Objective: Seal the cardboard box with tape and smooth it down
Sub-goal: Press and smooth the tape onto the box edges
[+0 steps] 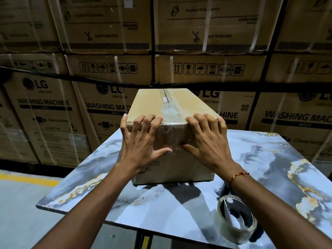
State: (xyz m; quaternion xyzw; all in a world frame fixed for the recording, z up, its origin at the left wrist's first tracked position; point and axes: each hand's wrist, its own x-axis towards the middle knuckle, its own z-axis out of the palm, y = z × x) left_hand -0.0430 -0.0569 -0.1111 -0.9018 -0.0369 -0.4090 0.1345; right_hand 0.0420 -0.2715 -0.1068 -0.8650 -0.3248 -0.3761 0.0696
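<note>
A long brown cardboard box (149, 103) lies on the marble-patterned table (179, 200), its short end facing me. Clear tape (168, 108) runs along the top seam and folds down over the near end. My left hand (142, 141) and my right hand (206, 139) are spread flat on the near end, fingers hooked over the top edge, thumbs pressing the tape end between them. A roll of clear tape (235, 220) lies on the table at the near right, untouched.
A wall of large stacked washing-machine cartons (206, 42) stands right behind the table. The table's left edge (77, 169) drops off to a grey floor with a yellow line (27, 178).
</note>
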